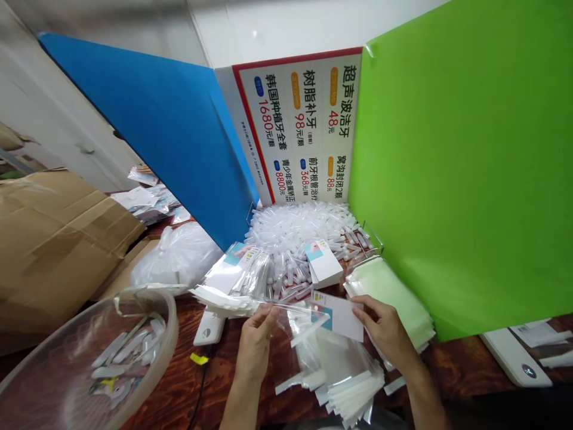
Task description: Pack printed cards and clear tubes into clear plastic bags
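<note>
My left hand [259, 334] pinches the edge of a clear plastic bag [286, 319]. In my right hand [385, 325] is a white card [344, 316] with a teal picture and a yellow mark; its left end lies at or in the mouth of the bag. Below the hands is a fanned pile of clear bags [344, 370] with white strips. A stack of similar cards [324, 263] sits just behind. Bagged cards [237, 275] are piled behind my left hand. Pale green-white sleeves [389, 298] lie beyond my right hand.
Many small translucent tubes [299, 233] are heaped between a blue board [156, 131], a printed board [304, 131] and a green board [465, 167]. A clear tub [165, 316] stands at the left, near a cardboard box [58, 245] and a plastic bag bundle [179, 254].
</note>
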Demonstrator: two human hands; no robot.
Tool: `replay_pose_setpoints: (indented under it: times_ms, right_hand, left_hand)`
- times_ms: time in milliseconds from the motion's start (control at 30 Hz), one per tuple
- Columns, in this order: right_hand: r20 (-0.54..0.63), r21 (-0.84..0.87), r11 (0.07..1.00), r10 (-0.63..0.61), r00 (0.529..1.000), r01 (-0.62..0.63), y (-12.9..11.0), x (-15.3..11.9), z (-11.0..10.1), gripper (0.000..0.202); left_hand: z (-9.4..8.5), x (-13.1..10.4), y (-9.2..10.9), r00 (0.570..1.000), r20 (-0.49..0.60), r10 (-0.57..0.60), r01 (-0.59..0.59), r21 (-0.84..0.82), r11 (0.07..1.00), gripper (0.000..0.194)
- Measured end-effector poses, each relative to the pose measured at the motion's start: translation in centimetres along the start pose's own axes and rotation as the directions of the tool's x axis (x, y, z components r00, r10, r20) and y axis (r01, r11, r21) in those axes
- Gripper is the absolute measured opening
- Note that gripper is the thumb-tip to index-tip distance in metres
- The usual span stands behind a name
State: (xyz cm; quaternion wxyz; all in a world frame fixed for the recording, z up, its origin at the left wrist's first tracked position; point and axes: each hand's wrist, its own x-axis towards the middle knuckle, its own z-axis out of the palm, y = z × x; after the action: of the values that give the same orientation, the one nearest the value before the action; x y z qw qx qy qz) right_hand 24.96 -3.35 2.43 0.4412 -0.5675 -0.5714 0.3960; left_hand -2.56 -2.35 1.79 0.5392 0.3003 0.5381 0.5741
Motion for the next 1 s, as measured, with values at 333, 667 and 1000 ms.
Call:
replay_pose_setpoints:
  times_ms: [333, 667, 1000]
  right_hand:
    - [0.093, 0.232, 0.973, -0.014, 0.996, -0.008, -1.1, 2.2, 1.0, 0.03]
    - [-0.02, 0.334, 0.943, 0.02, 1.0, -0.013, -2.0, 3.6, 5.6, 0.035]
    - [0.093, 0.497, 0.868, -0.032, 0.995, -0.019, -2.7, 3.7, 7.7, 0.031]
  left_hand:
    - [0.0, -0.5, 0.6, 0.983, -0.098, 0.157, -0.152, 0.063, 0.986, 0.039]
    - [0.0, -0.2, 0.3, 0.971, -0.218, 0.098, -0.091, 0.042, 0.995, 0.049]
    - [2.5, -1.2, 0.6, 0.999, -0.045, 0.028, -0.015, 0.255, 0.967, 0.045]
